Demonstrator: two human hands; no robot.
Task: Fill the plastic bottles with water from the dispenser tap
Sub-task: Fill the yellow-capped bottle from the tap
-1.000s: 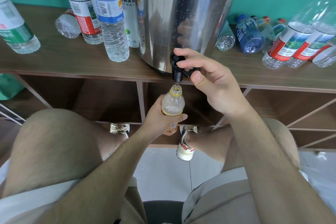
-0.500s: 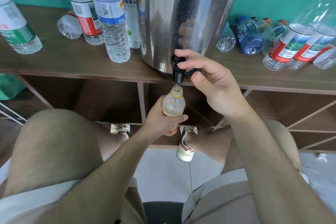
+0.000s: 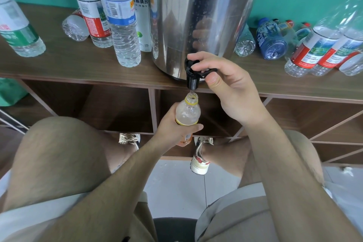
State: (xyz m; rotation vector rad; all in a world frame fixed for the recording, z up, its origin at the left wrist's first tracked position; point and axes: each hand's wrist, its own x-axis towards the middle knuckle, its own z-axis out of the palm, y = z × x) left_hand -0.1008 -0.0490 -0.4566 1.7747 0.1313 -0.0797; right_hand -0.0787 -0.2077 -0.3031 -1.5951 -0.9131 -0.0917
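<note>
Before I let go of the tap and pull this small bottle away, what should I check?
1. Open mouth of the small bottle under the tap spout: ok, directly below it, with a thin stream running in.
2. Left hand grip: ok, fingers and thumb wrap the bottle's body.
3. Right hand on the tap lever: ok, fingers curled on it, ready to release.
4. Fill level: cannot tell, since the hand and label hide most of the body.
5. A cap nearby for closing: cannot tell, no loose cap is in view.
</note>
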